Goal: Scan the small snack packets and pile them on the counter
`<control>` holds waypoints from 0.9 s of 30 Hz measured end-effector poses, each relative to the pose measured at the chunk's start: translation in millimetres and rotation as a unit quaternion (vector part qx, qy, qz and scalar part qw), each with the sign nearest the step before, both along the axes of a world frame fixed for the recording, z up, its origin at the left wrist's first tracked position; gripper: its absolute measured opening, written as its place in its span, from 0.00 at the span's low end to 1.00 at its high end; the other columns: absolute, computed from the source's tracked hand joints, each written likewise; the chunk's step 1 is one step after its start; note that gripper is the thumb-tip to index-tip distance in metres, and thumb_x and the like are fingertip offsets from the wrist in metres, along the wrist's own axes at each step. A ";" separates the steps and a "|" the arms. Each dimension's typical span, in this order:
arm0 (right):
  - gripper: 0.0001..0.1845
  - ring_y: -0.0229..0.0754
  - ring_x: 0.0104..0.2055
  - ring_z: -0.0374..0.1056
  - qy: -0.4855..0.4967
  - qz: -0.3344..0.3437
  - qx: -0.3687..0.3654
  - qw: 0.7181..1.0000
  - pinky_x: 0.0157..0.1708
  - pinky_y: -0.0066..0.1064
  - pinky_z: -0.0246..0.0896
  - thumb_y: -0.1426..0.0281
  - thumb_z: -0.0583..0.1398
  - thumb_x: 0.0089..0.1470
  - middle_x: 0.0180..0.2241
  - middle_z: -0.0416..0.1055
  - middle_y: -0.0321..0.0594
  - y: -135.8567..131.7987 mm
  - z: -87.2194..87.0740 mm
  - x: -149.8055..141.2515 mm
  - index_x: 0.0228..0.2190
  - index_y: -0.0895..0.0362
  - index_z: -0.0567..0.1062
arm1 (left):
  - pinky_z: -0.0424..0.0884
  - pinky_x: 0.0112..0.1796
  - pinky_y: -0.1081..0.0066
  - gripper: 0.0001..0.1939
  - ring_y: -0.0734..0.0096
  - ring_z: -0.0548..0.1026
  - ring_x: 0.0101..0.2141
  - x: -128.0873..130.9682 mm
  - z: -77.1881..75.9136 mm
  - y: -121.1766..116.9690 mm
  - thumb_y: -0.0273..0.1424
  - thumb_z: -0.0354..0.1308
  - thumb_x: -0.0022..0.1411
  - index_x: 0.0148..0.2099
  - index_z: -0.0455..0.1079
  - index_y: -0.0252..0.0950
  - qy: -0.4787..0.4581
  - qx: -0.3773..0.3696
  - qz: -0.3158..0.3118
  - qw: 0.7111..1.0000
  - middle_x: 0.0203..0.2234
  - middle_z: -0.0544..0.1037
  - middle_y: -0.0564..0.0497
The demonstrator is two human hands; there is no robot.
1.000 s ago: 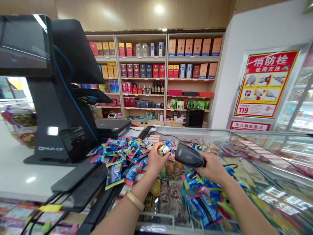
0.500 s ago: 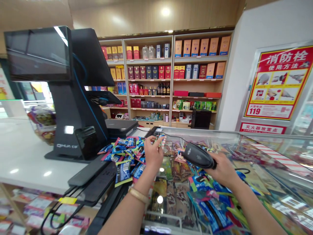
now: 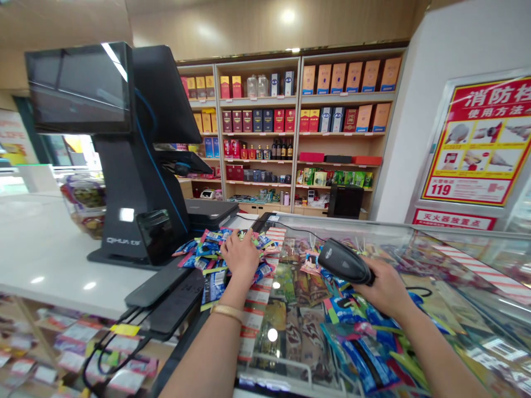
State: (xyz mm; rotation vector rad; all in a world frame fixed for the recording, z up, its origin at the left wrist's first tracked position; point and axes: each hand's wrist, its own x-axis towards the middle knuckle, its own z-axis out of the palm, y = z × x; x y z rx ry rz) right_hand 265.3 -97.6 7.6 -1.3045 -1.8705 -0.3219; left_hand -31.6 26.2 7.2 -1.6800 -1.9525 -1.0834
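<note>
My left hand (image 3: pixel 239 255) lies palm down on a pile of blue and pink snack packets (image 3: pixel 207 251) at the left end of the glass counter (image 3: pixel 418 249). Its fingers curl over a small packet at their tips. My right hand (image 3: pixel 384 287) grips a black handheld barcode scanner (image 3: pixel 346 261), held just above the glass with its head pointing left towards the pile. A gold bracelet sits on my left wrist. A second heap of blue and green packets (image 3: pixel 357 342) lies under and in front of my right forearm.
A black checkout terminal (image 3: pixel 124 155) with two screens stands on the white counter to the left, with a flat black keyboard (image 3: pixel 166 293) and cables before it. Shelves of boxed goods (image 3: pixel 290 121) fill the back wall. A red fire-hydrant poster (image 3: pixel 485 149) hangs at right.
My left hand carried the small packet away from the scanner, leftwards and down onto the pile. My right hand with the scanner stayed roughly where it was. The view swung left.
</note>
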 end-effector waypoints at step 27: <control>0.16 0.47 0.33 0.74 0.032 -0.077 0.134 0.987 0.35 0.33 0.68 0.64 0.59 0.47 0.31 0.78 0.44 0.8 3.5 0.0 0.38 0.57 0.77 | 0.69 0.51 0.60 0.35 0.54 0.73 0.49 92.8 -28.9 -80.7 0.40 0.66 0.51 0.60 0.65 0.40 0.117 -0.187 -0.655 0.723 0.51 0.74 0.42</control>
